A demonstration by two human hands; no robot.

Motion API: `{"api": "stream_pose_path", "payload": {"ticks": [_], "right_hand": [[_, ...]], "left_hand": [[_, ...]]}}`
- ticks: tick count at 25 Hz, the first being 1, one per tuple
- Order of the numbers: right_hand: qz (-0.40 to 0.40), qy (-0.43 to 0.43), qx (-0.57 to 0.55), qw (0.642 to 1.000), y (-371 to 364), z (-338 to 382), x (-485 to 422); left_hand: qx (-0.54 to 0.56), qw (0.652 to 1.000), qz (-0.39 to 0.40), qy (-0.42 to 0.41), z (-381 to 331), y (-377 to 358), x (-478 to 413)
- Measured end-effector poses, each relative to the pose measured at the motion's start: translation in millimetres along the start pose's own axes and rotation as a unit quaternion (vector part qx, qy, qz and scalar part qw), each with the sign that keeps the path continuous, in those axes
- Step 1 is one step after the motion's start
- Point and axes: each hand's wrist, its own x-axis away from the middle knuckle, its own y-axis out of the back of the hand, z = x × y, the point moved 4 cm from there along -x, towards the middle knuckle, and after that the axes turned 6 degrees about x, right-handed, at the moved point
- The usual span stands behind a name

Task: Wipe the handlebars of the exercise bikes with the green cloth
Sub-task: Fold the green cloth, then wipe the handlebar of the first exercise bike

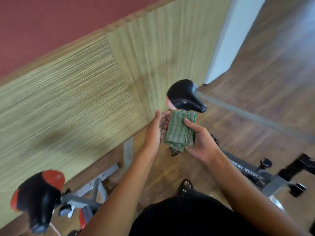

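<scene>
I have both bare forearms stretched forward from the bottom of the view, angled toward each other near the middle. My right hand (199,142) lies palm-up, with the thumb pressed on top of the folded green cloth (179,130) and the fingers curled beneath it, gripping it. My left hand (155,132) stands on edge just beside the cloth's left side, palm turned toward it, fingers straight and pointing away from me. I cannot tell whether they touch the fabric.

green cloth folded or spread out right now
Folded: the green cloth is a compact layered rectangle, doubled edges showing at its near end, gripped in the right hand.
</scene>
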Motion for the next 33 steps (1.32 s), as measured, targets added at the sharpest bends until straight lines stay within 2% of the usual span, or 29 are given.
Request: {"api": "stream_pose_path", "payload": {"ticks": [4, 8, 13, 16, 20, 22, 27, 30, 32, 33], "right_hand": [[-0.048, 0.077, -0.081, 0.993, 62, 56, 32], [-0.125, 0.182, -0.156, 0.963, 116, 87, 78], [-0.219, 0.301, -0.23, 0.899, 162, 98, 131], [-0.265, 0.38, -0.279, 0.841, 178, 97, 156], [-0.357, 0.491, -0.308, 0.732, 184, 77, 193], [-0.421, 0.542, -0.327, 0.65, 174, 54, 219], [-0.565, 0.591, -0.357, 0.451, 130, -22, 271], [-0.617, 0.58, -0.409, 0.338, 118, -75, 286], [-0.638, 0.56, -0.453, 0.272, 119, -109, 296], [-0.653, 0.539, -0.468, 0.251, 123, -123, 299]], "left_hand": [[0.002, 0.996, 0.083, 0.043, 3, -103, -32], [-0.055, 0.976, 0.199, 0.073, 18, -198, -43], [-0.123, 0.925, 0.346, 0.101, 47, -296, -31], [-0.163, 0.884, 0.425, 0.105, 61, -339, -18], [-0.228, 0.798, 0.544, 0.124, 82, -378, 11], [-0.264, 0.734, 0.614, 0.125, 91, -391, 38], [-0.295, 0.62, 0.717, 0.122, 117, -391, 118], [-0.312, 0.561, 0.765, 0.06, 132, -382, 160], [-0.329, 0.542, 0.773, -0.031, 146, -385, 177], [-0.353, 0.54, 0.759, -0.09, 152, -390, 180]]}}
